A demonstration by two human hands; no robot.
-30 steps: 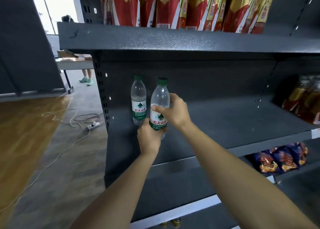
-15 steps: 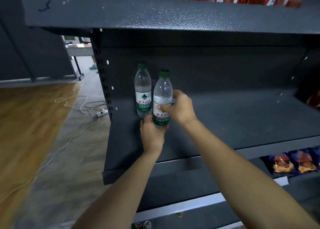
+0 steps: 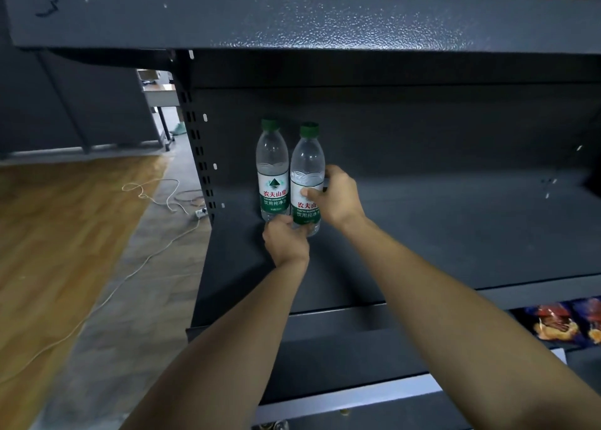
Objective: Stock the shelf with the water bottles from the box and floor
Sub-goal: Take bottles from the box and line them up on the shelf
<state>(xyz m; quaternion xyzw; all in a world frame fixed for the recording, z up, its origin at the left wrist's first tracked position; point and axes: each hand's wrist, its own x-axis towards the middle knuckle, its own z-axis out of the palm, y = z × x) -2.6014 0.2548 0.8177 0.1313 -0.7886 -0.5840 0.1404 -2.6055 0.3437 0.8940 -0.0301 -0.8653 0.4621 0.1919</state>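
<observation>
Since the earlier frames the second water bottle (image 3: 307, 182) has come down beside the first water bottle (image 3: 272, 172) at the back left of the dark shelf (image 3: 439, 234), and seems nearly seated, so this placement looks almost done. Right hand (image 3: 336, 198) wraps its label, fingers closed around it; left hand (image 3: 286, 242) pinches its base, steadying it upright.

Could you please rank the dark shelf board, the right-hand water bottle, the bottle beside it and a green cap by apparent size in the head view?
1. Dark shelf board
2. Right-hand water bottle and left bottle: alike; the right is nearer, so unranked
3. Green cap
</observation>
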